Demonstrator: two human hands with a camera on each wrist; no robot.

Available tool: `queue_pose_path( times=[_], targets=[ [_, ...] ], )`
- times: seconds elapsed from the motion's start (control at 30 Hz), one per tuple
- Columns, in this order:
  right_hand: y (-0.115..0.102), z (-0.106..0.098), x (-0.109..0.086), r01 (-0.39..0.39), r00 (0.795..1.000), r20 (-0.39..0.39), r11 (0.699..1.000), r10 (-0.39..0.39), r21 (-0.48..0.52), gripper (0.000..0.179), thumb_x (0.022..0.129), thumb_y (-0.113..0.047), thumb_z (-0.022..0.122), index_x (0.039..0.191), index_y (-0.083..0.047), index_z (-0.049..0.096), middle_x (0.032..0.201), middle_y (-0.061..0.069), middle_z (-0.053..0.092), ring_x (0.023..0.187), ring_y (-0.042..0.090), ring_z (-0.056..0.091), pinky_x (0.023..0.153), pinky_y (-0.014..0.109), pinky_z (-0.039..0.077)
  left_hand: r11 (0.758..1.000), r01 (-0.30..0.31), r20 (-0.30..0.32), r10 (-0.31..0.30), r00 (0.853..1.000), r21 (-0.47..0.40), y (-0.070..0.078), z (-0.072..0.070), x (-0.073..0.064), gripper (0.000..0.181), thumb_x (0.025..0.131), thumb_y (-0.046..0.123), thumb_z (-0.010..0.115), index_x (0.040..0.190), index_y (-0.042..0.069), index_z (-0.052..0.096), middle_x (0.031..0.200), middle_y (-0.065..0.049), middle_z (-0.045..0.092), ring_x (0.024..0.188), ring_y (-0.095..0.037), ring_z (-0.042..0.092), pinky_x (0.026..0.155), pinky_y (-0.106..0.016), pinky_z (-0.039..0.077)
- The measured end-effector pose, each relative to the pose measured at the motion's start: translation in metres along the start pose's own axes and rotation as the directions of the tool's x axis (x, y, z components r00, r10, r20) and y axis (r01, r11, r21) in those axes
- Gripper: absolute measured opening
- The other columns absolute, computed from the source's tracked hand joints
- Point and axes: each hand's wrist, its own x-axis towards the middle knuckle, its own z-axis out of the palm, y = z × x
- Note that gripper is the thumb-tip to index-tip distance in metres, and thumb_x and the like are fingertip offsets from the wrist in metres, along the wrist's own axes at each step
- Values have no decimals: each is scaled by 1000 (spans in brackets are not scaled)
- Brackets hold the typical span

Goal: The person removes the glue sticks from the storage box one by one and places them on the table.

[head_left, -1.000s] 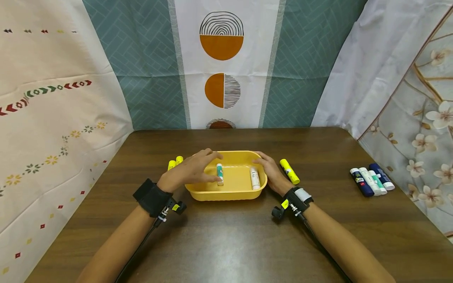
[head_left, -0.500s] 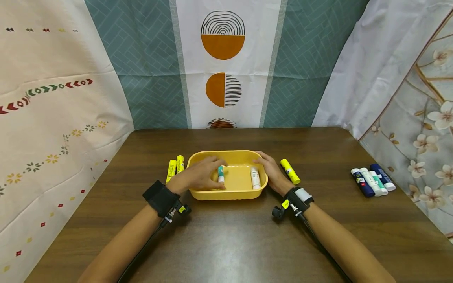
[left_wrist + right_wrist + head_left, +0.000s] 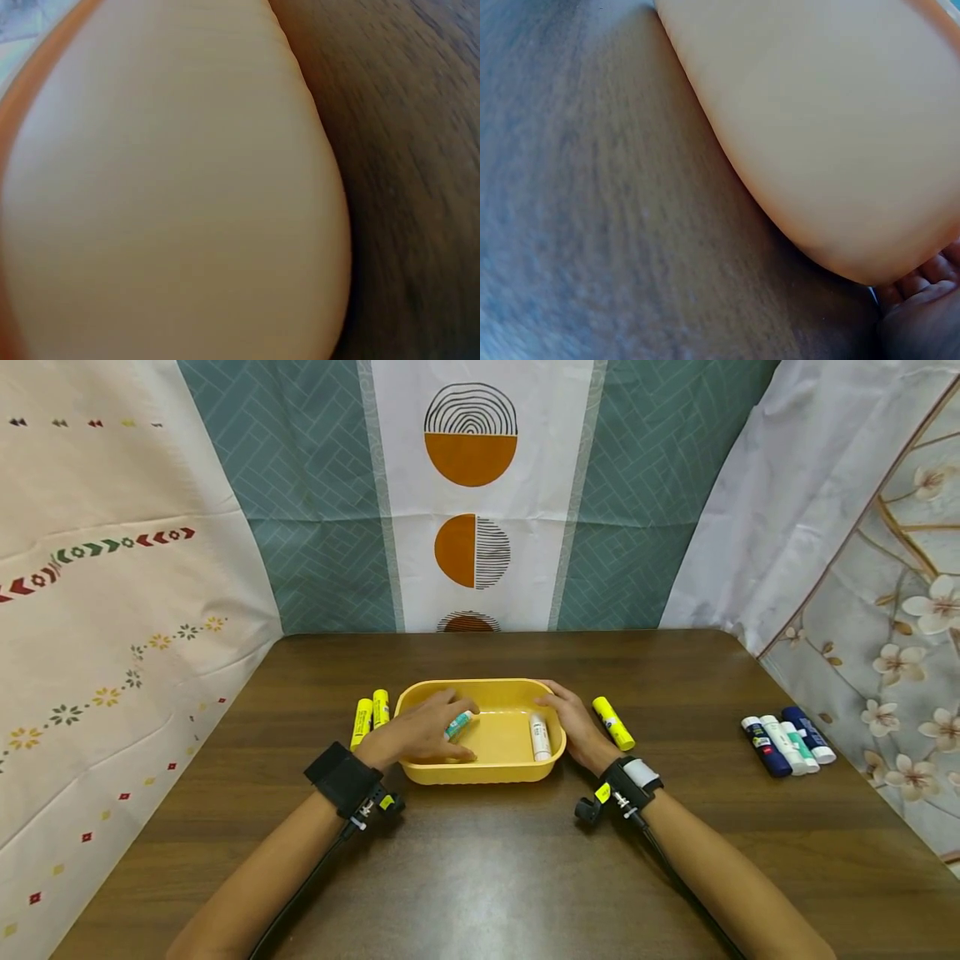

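A yellow plastic tray (image 3: pixel 480 774) sits mid-table. My left hand (image 3: pixel 420 728) reaches over its left end, fingers and thumb curved about a teal-and-white glue stick (image 3: pixel 458 725). That stick lies tilted, its lower end hidden by the hand. At the right end, my right hand (image 3: pixel 576 722) grips the tray's rim, thumb over the edge; curled fingers (image 3: pixel 937 270) show by the wall in the right wrist view. A white glue stick (image 3: pixel 539 737) lies inside the tray near this hand. The left wrist view is filled mostly by the tray's outer wall (image 3: pixel 180 180).
Two yellow glue sticks (image 3: pixel 362 722) lie left of the tray, partly behind the left hand. Another yellow glue stick (image 3: pixel 613 723) is right of the right hand. Several blue, white and teal glue sticks (image 3: pixel 787 743) lie side by side near the table's right edge.
My left hand has moved right and down into the tray around the teal-and-white glue stick, which has turned from straight to slanted. The right hand has stayed on the rim.
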Motion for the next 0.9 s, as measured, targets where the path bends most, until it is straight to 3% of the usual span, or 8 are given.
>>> queue_pose_path(
  times=[0.1,0.3,0.5,0.7,0.9],
  targets=[
    [1,1,1,2,1000,-1,1000,-2,5,45,102,-11,46,146,-3,47,143,18,48,122,28,50,101,34,46,1000,21,5,-21,1000,16,0,1,-1,61,88,39,79,136,10,56,122,-10,53,105,-23,48,89,-38,46],
    [0,3,2,12,1000,5,1000,-12,-3,44,102,-10,46,145,-2,48,139,17,50,117,24,53,96,30,48,994,79,1,-79,997,80,3,-2,-4,31,95,24,71,121,9,62,107,-8,53,91,-22,50,81,-35,46],
    [0,3,3,17,1000,5,1000,-17,-1,43,101,-10,46,143,-1,49,137,18,51,116,25,53,94,30,49,994,65,-24,-63,998,90,3,-5,-4,13,97,11,63,109,6,63,95,-10,59,79,-20,50,70,-33,42],
    [0,2,2,11,1000,1,1000,-11,2,43,102,-9,46,144,-1,49,138,18,51,116,24,53,95,30,48,998,55,-44,-54,998,37,1,-4,-1,11,95,8,62,104,4,64,90,-10,62,76,-20,52,68,-31,44],
    [0,0,1,5,1000,0,1000,-5,-3,44,102,-11,45,145,-3,48,141,18,50,119,26,52,97,31,47,998,59,-69,-57,996,33,4,-10,-1,19,93,9,65,110,0,66,93,-11,64,75,-20,54,69,-31,47]
  ],
)
